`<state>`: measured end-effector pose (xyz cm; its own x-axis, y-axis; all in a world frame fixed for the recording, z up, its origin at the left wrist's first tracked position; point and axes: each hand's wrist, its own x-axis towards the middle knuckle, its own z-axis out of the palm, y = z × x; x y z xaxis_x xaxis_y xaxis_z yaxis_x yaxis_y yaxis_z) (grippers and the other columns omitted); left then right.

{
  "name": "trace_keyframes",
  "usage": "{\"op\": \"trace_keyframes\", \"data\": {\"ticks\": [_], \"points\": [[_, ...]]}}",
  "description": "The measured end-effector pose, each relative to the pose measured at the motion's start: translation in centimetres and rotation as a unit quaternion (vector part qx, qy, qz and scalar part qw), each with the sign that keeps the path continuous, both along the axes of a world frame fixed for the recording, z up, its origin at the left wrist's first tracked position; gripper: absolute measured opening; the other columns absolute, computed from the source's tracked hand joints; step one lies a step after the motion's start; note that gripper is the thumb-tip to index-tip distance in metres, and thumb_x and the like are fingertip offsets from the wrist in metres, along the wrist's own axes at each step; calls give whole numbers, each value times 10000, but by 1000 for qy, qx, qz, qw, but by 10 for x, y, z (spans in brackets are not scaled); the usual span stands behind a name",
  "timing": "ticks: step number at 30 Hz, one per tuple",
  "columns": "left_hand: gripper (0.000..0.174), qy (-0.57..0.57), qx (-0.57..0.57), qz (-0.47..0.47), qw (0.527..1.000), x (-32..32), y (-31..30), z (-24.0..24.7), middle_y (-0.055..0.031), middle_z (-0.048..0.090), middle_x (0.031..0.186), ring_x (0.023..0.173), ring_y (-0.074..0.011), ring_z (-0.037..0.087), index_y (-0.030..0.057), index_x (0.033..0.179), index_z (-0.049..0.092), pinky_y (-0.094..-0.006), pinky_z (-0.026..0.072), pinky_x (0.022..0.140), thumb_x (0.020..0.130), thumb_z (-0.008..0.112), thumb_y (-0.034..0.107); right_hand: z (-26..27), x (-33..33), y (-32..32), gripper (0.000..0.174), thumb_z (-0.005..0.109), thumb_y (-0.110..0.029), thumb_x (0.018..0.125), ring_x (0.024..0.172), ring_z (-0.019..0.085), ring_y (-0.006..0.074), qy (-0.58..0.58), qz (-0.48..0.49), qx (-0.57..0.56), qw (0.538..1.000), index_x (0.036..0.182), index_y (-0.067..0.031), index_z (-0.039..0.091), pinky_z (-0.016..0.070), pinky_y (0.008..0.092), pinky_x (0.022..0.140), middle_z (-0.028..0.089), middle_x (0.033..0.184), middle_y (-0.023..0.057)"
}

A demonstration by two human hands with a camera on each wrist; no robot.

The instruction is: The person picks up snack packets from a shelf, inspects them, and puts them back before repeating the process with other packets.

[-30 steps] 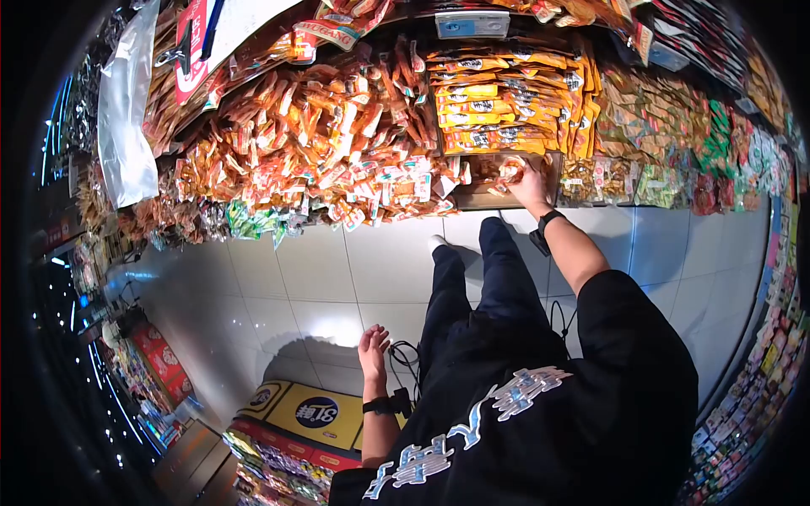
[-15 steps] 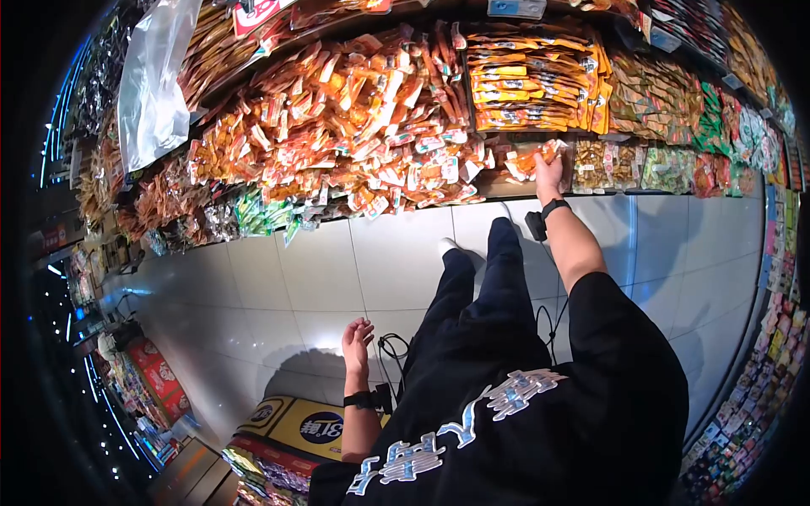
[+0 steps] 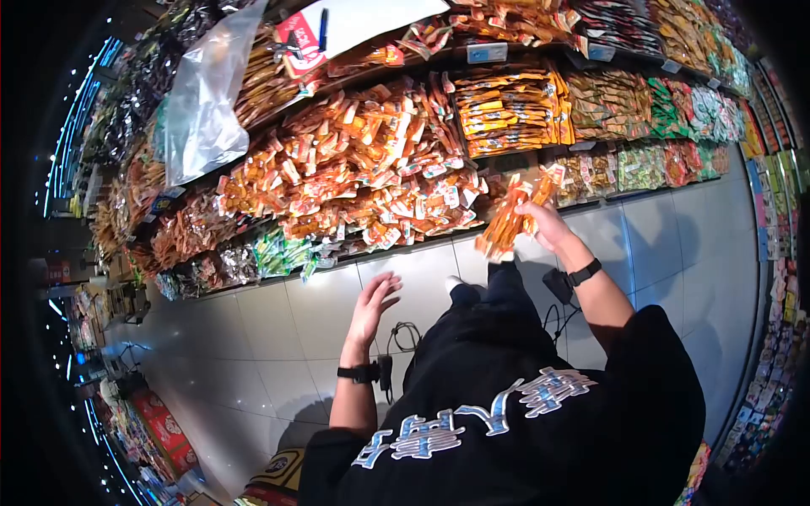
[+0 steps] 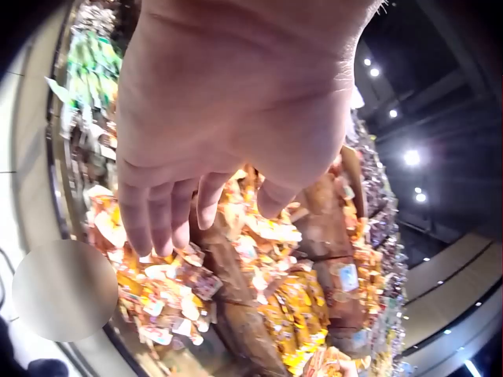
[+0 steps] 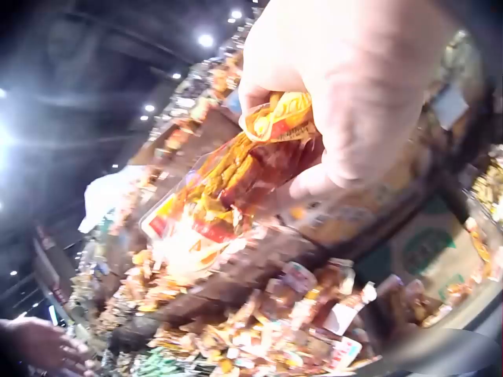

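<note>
So the main thing here is a bunch of long orange plastic snack packets [image 3: 510,221], held up in the air in the right hand [image 3: 548,226]. It sits just in front of the lower shelf edge, out over the floor and clear of the shelf itself. On the right wrist view the packets [image 5: 236,173] are shiny and crinkled with red and yellow print. The right hand's fingers [image 5: 267,78] curl over the top end and the thumb clamps from underneath, so it's a proper grip on one end, and the rest of the bunch hangs down toward the left.

The left hand [image 3: 371,308] is lifted off to the side, well apart from the bunch, with nothing in it. Its fingers [image 4: 137,212] are straight, a bit spread on the head view, and point at the shelf.

Right behind both hands is a big messy heap of orange and red snack packets [image 3: 363,177], filling the middle of the shelf. To its right is a neat stack of flat yellow-orange packets [image 3: 506,110], and at the lower left edge there are some small green packets [image 3: 283,253]. A clear plastic bag [image 3: 202,110] hangs at the upper left. Below all that is the pale tiled floor [image 3: 278,337]. The person has a black wristband [image 3: 584,272] on the right wrist and wears a black T-shirt with pale lettering [image 3: 506,405].
</note>
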<state>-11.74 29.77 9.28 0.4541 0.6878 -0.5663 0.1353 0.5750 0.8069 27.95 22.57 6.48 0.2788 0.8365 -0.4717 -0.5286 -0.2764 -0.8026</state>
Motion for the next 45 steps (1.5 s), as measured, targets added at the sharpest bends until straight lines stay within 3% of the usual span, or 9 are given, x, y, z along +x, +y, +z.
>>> {"op": "trace_keyframes", "data": {"ticks": [7, 9, 15, 25, 30, 31, 35, 40, 45], "points": [[728, -269, -15, -141, 953, 80, 8, 80, -137, 445, 1402, 1219, -255, 530, 59, 1484, 226, -409, 443, 1016, 925, 625, 300, 129, -107, 31, 444, 635, -107, 879, 1024, 577, 125, -91, 219, 200, 951, 1293, 2, 518, 463, 301, 917, 629, 1128, 50], [635, -333, -68, -130, 932, 88, 2, 97, -207, 547, 1239, 1079, -320, 623, 33, 1395, 337, -440, 552, 889, 877, 672, 183, 145, -127, 38, 409, 623, -127, 899, 1025, 579, 134, -163, 220, 287, 918, 1276, -3, 526, 464, 300, 912, 632, 1130, 59], [400, -302, -36, -30, 952, 70, -4, 114, -196, 639, 1013, 859, -280, 686, -49, 1220, 478, -361, 598, 768, 829, 559, -22, 161, -158, 44, 508, 573, -169, 947, 1172, 500, 194, -258, 186, 317, 894, 1373, 15, 364, 395, 346, 1002, 526, 1262, 135], [332, -280, 23, 89, 956, 52, -12, 123, -118, 642, 993, 836, -205, 671, -24, 1148, 532, -352, 591, 740, 847, 640, 64, 143, -177, 42, 671, 639, -288, 924, 1267, 419, 250, -289, 221, 319, 875, 1423, -14, 285, 373, 396, 1037, 440, 1333, 182], [268, -202, 116, 143, 962, 52, -7, 125, -53, 621, 874, 697, -124, 623, 4, 1042, 542, -248, 537, 620, 808, 674, -3, 157, -164, 20, 473, 755, -144, 822, 1068, 556, 190, -283, 106, 319, 898, 1223, 3, 550, 442, 348, 949, 585, 1144, 103], [252, -189, 120, 140, 964, 52, -5, 125, -45, 615, 853, 673, -117, 611, 5, 1022, 541, -243, 529, 607, 806, 670, -6, 161, -154, 21, 365, 775, -109, 786, 1002, 580, 193, -417, 87, 380, 821, 1102, -4, 625, 451, 334, 904, 614, 1067, 100], [208, -159, 217, 110, 957, 61, -1, 107, -16, 604, 808, 660, -88, 576, 15, 946, 557, -233, 504, 624, 775, 670, -19, 167, -141, 4, 325, 798, -111, 752, 997, 565, 197, -351, 132, 323, 869, 1021, -3, 652, 433, 330, 896, 614, 1003, 91], [440, -150, 280, 83, 944, 75, -9, 97, -58, 600, 1064, 960, -136, 600, 3, 1191, 486, -287, 510, 820, 781, 628, -69, 157, -134, -1, 147, 697, -91, 864, 636, 647, 126, -245, 115, 275, 923, 817, 0, 593, 515, 240, 561, 629, 796, 75], [412, -145, 190, 72, 968, 75, -10, 111, -39, 619, 976, 773, -80, 587, 13, 1167, 518, -231, 492, 665, 797, 699, -1, 158, -134, 1, 234, 564, -236, 975, 519, 601, 156, -88, 8, 173, 981, 971, -1, 558, 511, 270, 460, 626, 763, 105]]}}
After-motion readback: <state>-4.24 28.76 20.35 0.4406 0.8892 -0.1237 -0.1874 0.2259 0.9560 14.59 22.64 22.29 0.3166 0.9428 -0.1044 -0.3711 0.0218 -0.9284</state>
